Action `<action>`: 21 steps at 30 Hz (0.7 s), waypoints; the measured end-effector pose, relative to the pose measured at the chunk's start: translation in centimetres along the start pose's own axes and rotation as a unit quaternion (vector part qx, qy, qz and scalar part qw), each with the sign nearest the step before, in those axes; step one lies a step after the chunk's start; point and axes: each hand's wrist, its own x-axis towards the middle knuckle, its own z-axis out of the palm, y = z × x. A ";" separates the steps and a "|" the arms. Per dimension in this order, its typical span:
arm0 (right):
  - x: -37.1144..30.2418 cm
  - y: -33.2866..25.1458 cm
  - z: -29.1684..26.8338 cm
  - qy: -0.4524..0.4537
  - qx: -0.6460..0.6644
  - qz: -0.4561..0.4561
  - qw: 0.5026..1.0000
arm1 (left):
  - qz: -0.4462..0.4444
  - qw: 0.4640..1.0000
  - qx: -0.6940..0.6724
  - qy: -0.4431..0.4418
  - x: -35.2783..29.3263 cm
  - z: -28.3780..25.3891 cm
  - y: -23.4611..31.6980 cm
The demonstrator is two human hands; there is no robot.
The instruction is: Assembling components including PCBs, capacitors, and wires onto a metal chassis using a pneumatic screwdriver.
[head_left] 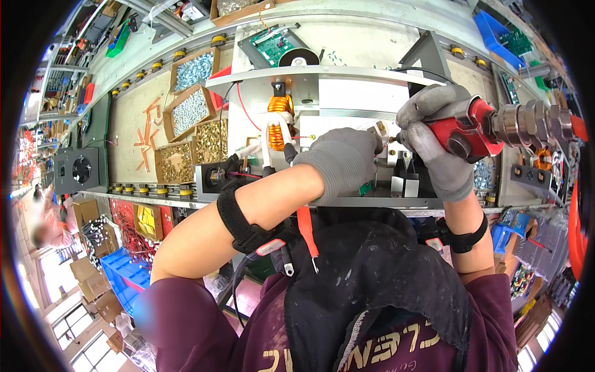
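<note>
My right hand (434, 118), in a grey glove, is wrapped round a red air-powered driver (468, 131) with metal hose fittings at its right end. The tool lies sideways, its working end toward the left. My left hand (347, 160), also gloved, reaches into an open metal chassis (365, 75), fingers curled near the tool's tip. Whatever those fingers pinch is hidden. Left of that hand stands an orange copper-wound coil (279, 127) with thick white leads. A red cable (306, 226) with a bare end hangs over the chassis's near edge.
Cardboard boxes of screws (191, 113) and brass-coloured hardware (211, 141) stand left of the chassis. Behind it lies a green circuit board (273, 48). A black fan panel (79, 168) is at far left. Roller tracks run along the bench; an orange hose (577, 229) hangs at right.
</note>
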 end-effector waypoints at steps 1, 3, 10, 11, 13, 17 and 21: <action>-0.1 0.0 0.0 -0.002 0.011 0.003 1.000 | -0.001 1.000 0.005 0.002 0.0 0.0 0.0; -0.2 -0.1 0.0 -0.005 0.022 0.006 1.000 | -0.002 1.000 0.009 0.005 -0.1 0.0 0.0; -0.1 -0.2 -0.1 -0.009 -0.014 -0.006 1.000 | -0.004 1.000 -0.014 -0.003 -0.8 -1.3 0.5; 0.0 -0.2 -0.1 -0.013 -0.032 -0.017 0.999 | -0.022 0.999 -0.033 -0.008 -0.8 -1.7 0.5; 0.1 -0.4 -0.1 -0.014 -0.002 -0.010 1.000 | -0.005 0.997 -0.073 0.005 -0.4 -2.6 0.3; 0.3 -0.9 -0.2 0.000 0.081 0.027 0.996 | 0.041 0.900 -0.431 -0.050 0.0 -3.9 -1.4; 1.1 -0.8 -0.4 0.011 0.065 -0.041 0.997 | 0.049 0.889 -0.454 -0.035 -0.1 -3.8 -2.3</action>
